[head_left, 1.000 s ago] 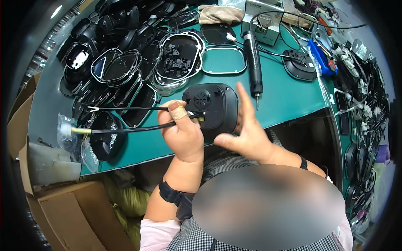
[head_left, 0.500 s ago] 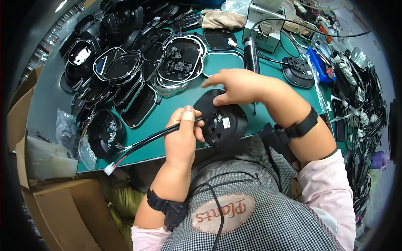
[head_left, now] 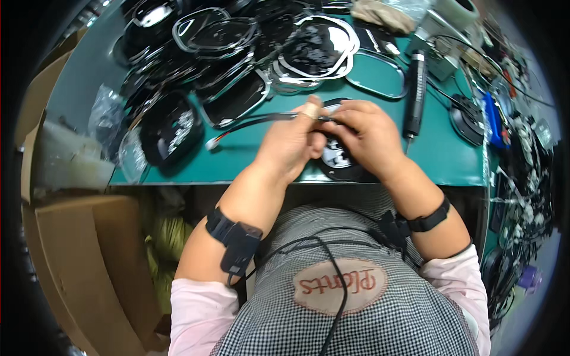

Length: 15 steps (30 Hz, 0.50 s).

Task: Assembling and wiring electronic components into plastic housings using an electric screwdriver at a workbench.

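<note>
A round black housing (head_left: 339,159) lies on the green table (head_left: 439,160) near its front edge, its pale inner face partly hidden under both hands. My left hand (head_left: 292,142), with a taped fingertip, grips a black cable (head_left: 249,123) that runs left and ends in a small white connector (head_left: 211,143). My right hand (head_left: 365,132) rests on the housing's right side, its fingers pinching the cable where it meets the housing.
Several black oval shells and chrome-rimmed frames (head_left: 237,65) are piled at the back left. A black electric screwdriver (head_left: 414,89) lies to the right of my hands. Clear plastic bags (head_left: 107,113) sit at the left edge. A cardboard box (head_left: 89,261) stands below the table.
The housing has come down from being held up to lying on the table. Both hands have closed together over it, and the cable now stretches left from them.
</note>
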Available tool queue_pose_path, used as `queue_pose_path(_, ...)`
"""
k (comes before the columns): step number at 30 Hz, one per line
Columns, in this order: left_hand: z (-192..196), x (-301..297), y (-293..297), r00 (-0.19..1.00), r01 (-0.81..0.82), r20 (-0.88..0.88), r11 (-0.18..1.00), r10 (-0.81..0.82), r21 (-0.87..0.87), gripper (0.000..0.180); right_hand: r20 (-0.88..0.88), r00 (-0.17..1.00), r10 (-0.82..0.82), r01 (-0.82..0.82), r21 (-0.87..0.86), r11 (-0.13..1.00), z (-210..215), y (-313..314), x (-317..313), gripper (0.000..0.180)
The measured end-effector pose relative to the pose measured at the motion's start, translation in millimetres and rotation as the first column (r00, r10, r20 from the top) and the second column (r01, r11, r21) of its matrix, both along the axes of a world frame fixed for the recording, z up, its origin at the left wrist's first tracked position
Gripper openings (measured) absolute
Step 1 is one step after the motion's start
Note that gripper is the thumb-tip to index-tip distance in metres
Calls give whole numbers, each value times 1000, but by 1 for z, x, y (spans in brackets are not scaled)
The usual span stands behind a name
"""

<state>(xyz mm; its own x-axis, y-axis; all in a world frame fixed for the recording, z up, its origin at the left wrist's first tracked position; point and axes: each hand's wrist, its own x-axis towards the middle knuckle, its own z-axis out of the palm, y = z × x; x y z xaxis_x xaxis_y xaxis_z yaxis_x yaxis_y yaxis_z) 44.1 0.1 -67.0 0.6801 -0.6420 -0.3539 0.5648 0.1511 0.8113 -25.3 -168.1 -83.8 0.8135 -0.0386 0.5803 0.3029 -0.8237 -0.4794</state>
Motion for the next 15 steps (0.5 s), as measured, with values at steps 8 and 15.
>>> queue_pose_path(8,34,-41,29,770,159,492,868,-407,470,18,-34,999,-41,40,-23,999,0,3,-3,15)
queue_pose_path(15,7,-9,-4,-478,-484,819,873,-317,56,33,-17,999,-46,45,-45,998,1,4,-5,18)
